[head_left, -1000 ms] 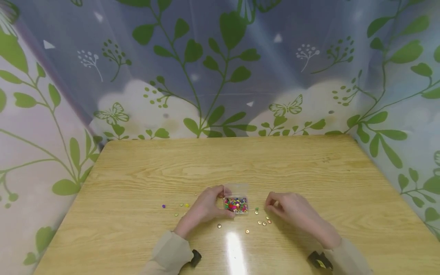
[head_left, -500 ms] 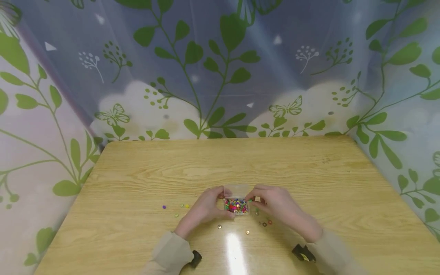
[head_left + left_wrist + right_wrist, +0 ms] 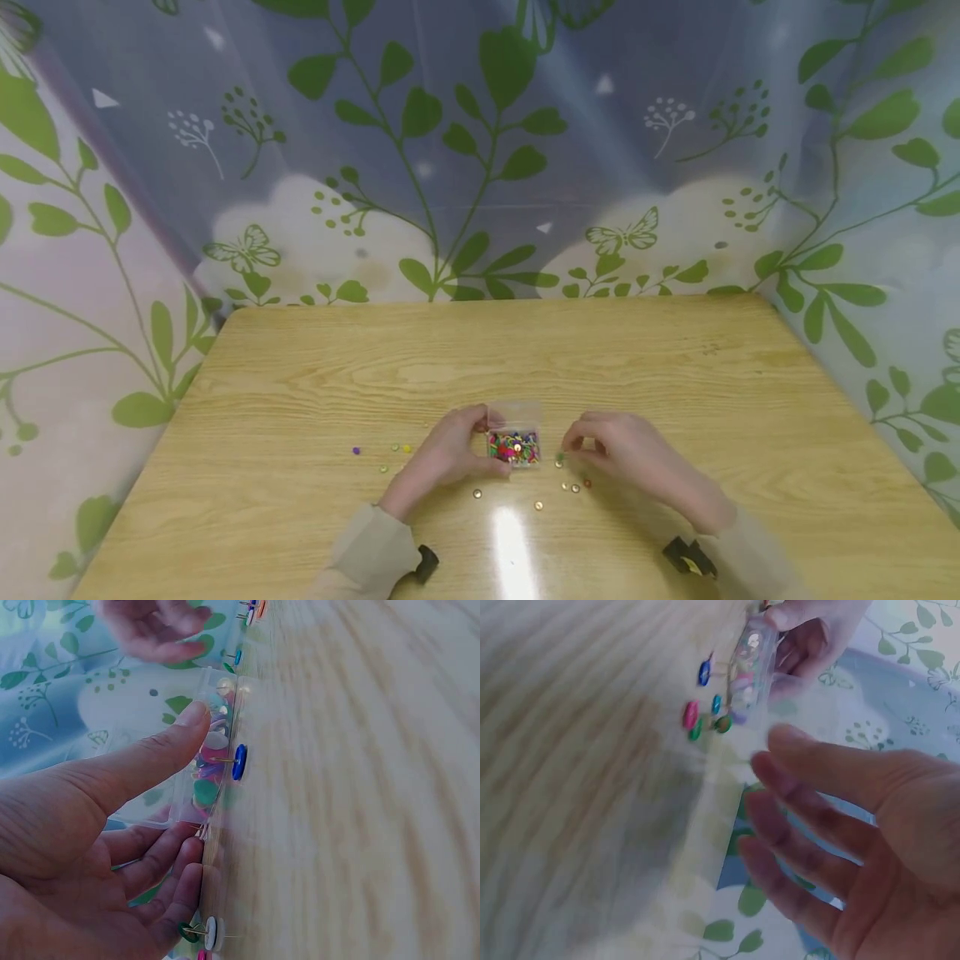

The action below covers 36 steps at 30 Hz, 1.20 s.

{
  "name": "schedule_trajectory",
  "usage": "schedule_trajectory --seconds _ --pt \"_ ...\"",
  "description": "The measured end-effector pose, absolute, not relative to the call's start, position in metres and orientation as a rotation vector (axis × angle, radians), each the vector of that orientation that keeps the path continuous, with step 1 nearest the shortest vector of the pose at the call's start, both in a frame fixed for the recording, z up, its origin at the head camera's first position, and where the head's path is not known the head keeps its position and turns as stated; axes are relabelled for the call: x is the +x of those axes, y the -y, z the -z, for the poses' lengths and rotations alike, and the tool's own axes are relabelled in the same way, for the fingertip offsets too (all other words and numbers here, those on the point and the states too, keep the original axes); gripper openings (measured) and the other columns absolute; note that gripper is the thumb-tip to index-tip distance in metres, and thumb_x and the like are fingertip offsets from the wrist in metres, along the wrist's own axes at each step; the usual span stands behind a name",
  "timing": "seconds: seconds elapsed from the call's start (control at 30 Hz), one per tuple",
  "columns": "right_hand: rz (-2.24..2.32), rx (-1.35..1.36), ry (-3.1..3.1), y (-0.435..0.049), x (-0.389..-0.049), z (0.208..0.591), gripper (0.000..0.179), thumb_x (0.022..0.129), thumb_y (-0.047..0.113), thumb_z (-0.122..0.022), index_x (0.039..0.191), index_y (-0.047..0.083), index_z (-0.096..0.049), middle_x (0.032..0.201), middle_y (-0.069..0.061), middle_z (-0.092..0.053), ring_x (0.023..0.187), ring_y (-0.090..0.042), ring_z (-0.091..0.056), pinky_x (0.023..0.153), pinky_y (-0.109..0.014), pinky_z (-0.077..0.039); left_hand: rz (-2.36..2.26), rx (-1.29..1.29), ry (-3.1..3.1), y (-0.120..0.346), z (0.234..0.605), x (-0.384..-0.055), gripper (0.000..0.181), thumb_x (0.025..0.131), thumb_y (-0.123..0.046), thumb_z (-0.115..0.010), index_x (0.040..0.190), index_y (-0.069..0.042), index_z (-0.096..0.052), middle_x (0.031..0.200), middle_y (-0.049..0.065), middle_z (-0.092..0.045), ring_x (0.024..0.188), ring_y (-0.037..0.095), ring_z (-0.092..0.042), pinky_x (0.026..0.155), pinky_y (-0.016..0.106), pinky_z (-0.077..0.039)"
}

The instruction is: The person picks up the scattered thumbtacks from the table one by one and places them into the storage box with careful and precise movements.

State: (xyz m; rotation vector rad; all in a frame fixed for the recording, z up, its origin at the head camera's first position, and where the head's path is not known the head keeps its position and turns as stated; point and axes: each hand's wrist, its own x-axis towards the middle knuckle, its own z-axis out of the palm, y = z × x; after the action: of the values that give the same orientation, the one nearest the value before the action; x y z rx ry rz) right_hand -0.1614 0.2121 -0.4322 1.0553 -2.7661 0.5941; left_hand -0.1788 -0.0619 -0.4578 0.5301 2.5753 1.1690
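While my left hand (image 3: 453,450) holds the small clear box (image 3: 528,466) on the table (image 3: 480,358), its grip closed with the thumb on the near side and fingers behind, my right hand (image 3: 628,454) hovers just beside it, its grip relaxed, with nothing that I can make out between the fingers. The lid (image 3: 516,412) stands open at the far side, above a heap of coloured tacks (image 3: 517,447). A green tack (image 3: 560,457) lies by my right fingertips; whether they touch, I cannot tell. On the left wrist view a blue tack (image 3: 240,762) rests on its head, spike up, so I judge these tacks light, stiff and apt to skid; I'd pinch the head's rim, clear of the point. The box looks thin, rigid and brittle, so I'd favour a gentle hold low on its walls.
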Motion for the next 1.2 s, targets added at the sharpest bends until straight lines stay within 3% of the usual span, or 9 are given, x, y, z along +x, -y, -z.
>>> schedule_trajectory --seconds 0.37,0.77,0.93,1.2 --pt "-0.569 1.073 2.933 -0.223 -0.157 0.436 0.013 0.081 0.018 -0.082 0.084 0.026 -0.073 0.084 0.017 -0.07 0.074 0.003 -0.061 0.067 -0.022 -0.054 -1.172 0.531 -2.578 0.062 0.459 -0.179 0.066 0.073 -0.032 -0.092 0.127 -0.009 -0.063 0.124 0.011 -0.065 0.116 0.03 -0.059 0.101 0.049 -0.049" --pt "-0.675 0.986 2.915 -0.217 -0.159 0.437 0.014 0.087 0.009 -0.075 0.085 0.02 -0.068 0.076 0.012 -0.069 0.061 0.005 -0.056 0.051 -0.015 -0.046 -1.174 0.538 -2.57 0.063 0.459 -0.18 0.066 0.073 -0.032 -0.091 0.128 -0.007 -0.062 0.124 0.011 -0.065 0.115 0.03 -0.058 0.101 0.049 -0.049" --pt "-0.676 0.983 2.935 -0.215 -0.159 0.438 0.015 0.086 0.008 -0.076 0.084 0.02 -0.065 0.069 0.014 -0.063 0.052 0.007 -0.045 0.044 -0.015 -0.038 -1.165 0.529 -2.573 0.063 0.459 -0.18 0.066 0.073 -0.032 -0.092 0.127 -0.008 -0.063 0.123 0.011 -0.065 0.115 0.029 -0.058 0.101 0.048 -0.049" --pt "-0.678 1.02 2.896 -0.21 -0.16 0.438 0.016 0.086 0.005 -0.071 0.085 0.018 -0.061 0.064 0.013 -0.058 0.05 0.008 -0.042 0.042 -0.014 -0.035 -1.149 0.525 -2.576 0.062 0.458 -0.179 0.065 0.074 -0.032 -0.091 0.127 -0.009 -0.063 0.124 0.01 -0.065 0.115 0.029 -0.058 0.101 0.048 -0.049"
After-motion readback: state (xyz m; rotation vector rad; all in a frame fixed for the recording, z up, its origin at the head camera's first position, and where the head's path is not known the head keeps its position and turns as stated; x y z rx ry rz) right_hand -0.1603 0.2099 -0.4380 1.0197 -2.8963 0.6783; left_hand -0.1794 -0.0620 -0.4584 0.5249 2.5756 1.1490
